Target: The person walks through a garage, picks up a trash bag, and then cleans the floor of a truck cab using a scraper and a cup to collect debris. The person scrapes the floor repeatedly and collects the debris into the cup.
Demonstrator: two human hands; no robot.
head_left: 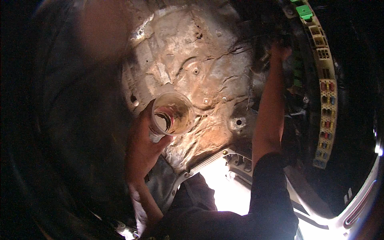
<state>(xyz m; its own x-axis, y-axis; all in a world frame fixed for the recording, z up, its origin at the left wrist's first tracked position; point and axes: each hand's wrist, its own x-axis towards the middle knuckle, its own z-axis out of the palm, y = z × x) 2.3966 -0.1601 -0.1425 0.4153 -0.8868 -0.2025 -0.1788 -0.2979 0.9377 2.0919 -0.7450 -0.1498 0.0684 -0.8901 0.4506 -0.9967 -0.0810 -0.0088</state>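
Observation:
My left hand is wrapped around a clear plastic cup, its open mouth facing up toward me. Something dark lies in a curve inside the cup, too unclear to name. Beneath it spreads a worn, brown-stained car floor. My right arm stretches far forward along the right side, and my right hand reaches into a dark area near dark wiring. Shadow hides its fingers, so I cannot make out what it touches.
Along the right runs a pale fuse strip with several coloured fuses and a green connector. A door sill with a textured metal strip crosses the near side, with bright light beyond. A round hole pierces the floor.

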